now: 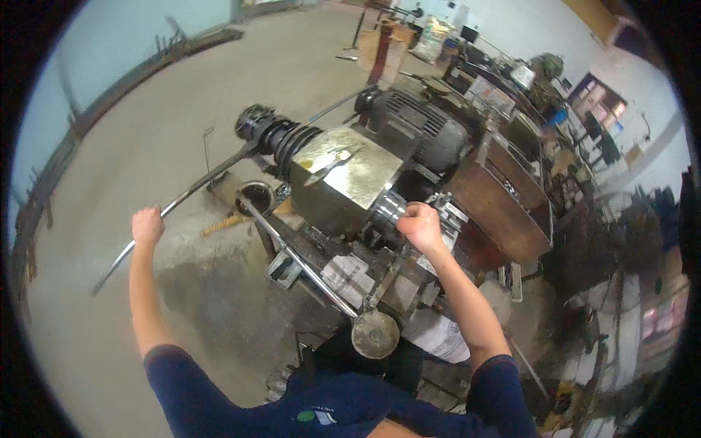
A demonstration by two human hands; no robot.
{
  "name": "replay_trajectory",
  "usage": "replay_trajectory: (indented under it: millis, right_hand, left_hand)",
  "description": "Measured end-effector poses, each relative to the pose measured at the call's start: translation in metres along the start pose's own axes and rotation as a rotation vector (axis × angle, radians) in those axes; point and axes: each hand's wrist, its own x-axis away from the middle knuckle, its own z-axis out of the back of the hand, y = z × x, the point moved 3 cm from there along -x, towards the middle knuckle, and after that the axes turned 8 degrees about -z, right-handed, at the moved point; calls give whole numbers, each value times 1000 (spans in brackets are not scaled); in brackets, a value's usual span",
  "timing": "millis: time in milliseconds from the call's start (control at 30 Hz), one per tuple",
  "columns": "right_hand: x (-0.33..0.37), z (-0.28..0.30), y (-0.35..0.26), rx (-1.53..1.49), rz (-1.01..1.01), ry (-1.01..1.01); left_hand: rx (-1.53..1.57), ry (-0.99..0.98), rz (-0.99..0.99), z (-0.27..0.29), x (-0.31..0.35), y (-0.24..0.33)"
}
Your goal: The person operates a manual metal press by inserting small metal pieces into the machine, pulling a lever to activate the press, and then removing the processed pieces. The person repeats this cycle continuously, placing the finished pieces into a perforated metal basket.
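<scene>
My left hand (147, 225) is wrapped round a long metal bar (201, 184), out at the left side. The bar slopes up to the dark stepped pulley end (255, 125) of a lathe-like machine. My right hand (421, 226) is closed at the shiny round metal spindle part (388, 208) on the machine's near right end; what its fingers hold is hidden. Between the hands stands the greasy metal housing (365, 171). On its top lies a flat tool (332, 168) with a pale patch beside it.
A ribbed motor (420, 128) sits behind the housing. A second shiny bar (303, 266) runs toward me to a round metal disc (375, 335). Printed papers (347, 279) lie on the machine. A rusty metal box (504, 197) and cluttered benches fill the right.
</scene>
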Motion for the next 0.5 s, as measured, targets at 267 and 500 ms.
replay_trajectory:
  millis: [267, 500]
  right_hand:
    - [78, 75, 3, -95, 157, 127]
    - [192, 166, 112, 107, -153, 264]
  left_hand:
    - [872, 329, 328, -28, 38, 148]
    - [458, -370, -336, -92, 77, 306]
